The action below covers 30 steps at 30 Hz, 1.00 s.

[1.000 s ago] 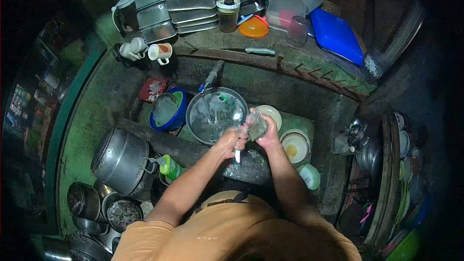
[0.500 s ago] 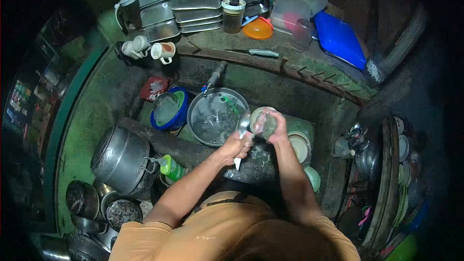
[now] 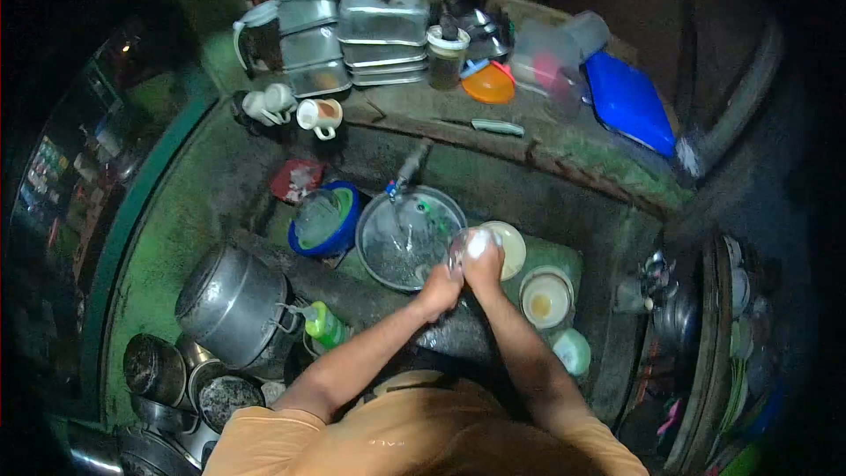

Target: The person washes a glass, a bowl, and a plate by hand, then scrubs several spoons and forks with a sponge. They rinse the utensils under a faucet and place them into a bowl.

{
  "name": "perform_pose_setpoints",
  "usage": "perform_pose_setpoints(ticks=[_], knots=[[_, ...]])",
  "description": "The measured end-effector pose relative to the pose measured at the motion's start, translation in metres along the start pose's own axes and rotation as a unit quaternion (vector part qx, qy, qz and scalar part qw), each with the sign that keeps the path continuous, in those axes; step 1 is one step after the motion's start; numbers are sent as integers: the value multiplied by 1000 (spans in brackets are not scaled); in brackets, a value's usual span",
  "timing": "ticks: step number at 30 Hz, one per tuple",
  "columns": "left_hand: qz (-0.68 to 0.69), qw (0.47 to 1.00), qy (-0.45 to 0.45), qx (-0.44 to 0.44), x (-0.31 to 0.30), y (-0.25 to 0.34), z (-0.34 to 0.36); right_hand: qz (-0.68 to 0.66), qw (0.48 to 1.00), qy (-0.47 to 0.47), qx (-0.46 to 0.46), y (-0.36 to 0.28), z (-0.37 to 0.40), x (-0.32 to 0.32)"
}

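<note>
My left hand (image 3: 439,292) is closed around a spoon (image 3: 456,251), whose shiny end shows blurred above the fist. Pressed close against it is my right hand (image 3: 484,270), its fingers curled in, with a bright white patch on top that could be lather or a scrubber. Just left of both hands, a round metal basin (image 3: 361,245) holds cloudy water under the tap (image 3: 406,172). Behind my right hand sits a cream bowl (image 3: 514,251). Another bowl (image 3: 546,298) with a yellowish spot inside and a pale green bowl (image 3: 572,351) are to the right.
A blue tub (image 3: 346,231) stands left of the basin. Nearer are a green bottle (image 3: 326,326) and a large metal pot (image 3: 231,304). On the back ledge lie a knife (image 3: 498,127), mugs (image 3: 318,115), stacked metal pans (image 3: 383,13) and a blue lid (image 3: 630,106).
My right hand has left the cream bowl, closed and come over to my left hand at the spoon. The whole view has shifted slightly, scene lower and to the right.
</note>
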<state>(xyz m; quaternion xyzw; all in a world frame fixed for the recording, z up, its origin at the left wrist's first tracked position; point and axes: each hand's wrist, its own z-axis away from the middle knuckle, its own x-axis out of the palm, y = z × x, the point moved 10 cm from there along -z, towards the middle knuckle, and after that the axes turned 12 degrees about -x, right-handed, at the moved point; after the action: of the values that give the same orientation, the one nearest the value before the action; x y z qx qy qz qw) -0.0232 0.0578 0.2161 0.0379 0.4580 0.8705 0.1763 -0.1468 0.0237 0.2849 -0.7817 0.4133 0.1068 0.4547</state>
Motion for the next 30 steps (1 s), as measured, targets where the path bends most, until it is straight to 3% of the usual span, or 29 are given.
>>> perform_pose_setpoints(ticks=[1, 2, 3, 4, 6, 7, 8, 9, 12, 14, 16, 18, 19, 20, 23, 24, 26, 27, 28, 29, 30], knots=[[6, 1000, -19, 24, -1, -5, -3, -25, 996, -38, -77, -14, -5, 2], [-19, 987, 53, 153, -6, -6, -7, -49, 984, -76, -152, -22, -6, 1], [17, 996, 13, 92, -3, -13, -4, -11, 990, -99, -101, -11, -10, 5], [55, 998, -28, 32, 2, -18, -1, -41, 999, -23, 14, 11, -12, -7], [105, 994, -34, 23, 5, -7, 7, 9, 1000, -20, 8, 8, -6, 1], [145, 988, -36, 24, 4, -1, 12, -22, 997, -10, -77, -10, -6, 1], [95, 995, -20, 12, 2, -8, 7, -54, 986, -2, -160, -35, -3, -6], [75, 997, -18, 12, 3, -12, 8, -58, 989, -59, -121, -28, -2, -3], [97, 994, -6, 59, 4, 3, 23, -77, 997, -10, 7, 9, -13, -7], [106, 993, 2, 53, 6, 0, 22, -66, 990, 20, -122, -27, -9, -11], [80, 996, 20, 43, 4, -9, 16, -78, 979, -27, -185, -44, -6, -11], [81, 996, 9, 44, 5, -11, 19, -27, 987, -52, -149, -23, -12, -4], [82, 996, -7, 40, 8, -12, 20, -58, 995, -15, -84, -7, -15, -7], [84, 995, -5, 44, 9, -13, 18, -58, 994, -15, -89, -13, -15, -9], [165, 986, -19, 7, 9, -27, 7, -5, 967, -37, -251, -82, -6, -24], [165, 986, -19, 4, 9, -31, 8, -6, 968, -39, -249, -76, -4, -22], [146, 989, -32, 14, 10, -24, 11, -39, 991, 12, -127, -23, -13, -16], [140, 989, -36, 16, 9, -19, 13, -105, 994, 6, -22, 32, -9, 9], [142, 989, -36, 15, 1, -12, 17, -304, 938, -1, 167, 56, 3, 21], [206, 972, -114, -20, 2, -9, 20, -492, 832, -23, 255, 61, 16, 38], [266, 943, -190, -53, 8, -9, 23, -655, 680, -44, 328, 48, 26, 50]])
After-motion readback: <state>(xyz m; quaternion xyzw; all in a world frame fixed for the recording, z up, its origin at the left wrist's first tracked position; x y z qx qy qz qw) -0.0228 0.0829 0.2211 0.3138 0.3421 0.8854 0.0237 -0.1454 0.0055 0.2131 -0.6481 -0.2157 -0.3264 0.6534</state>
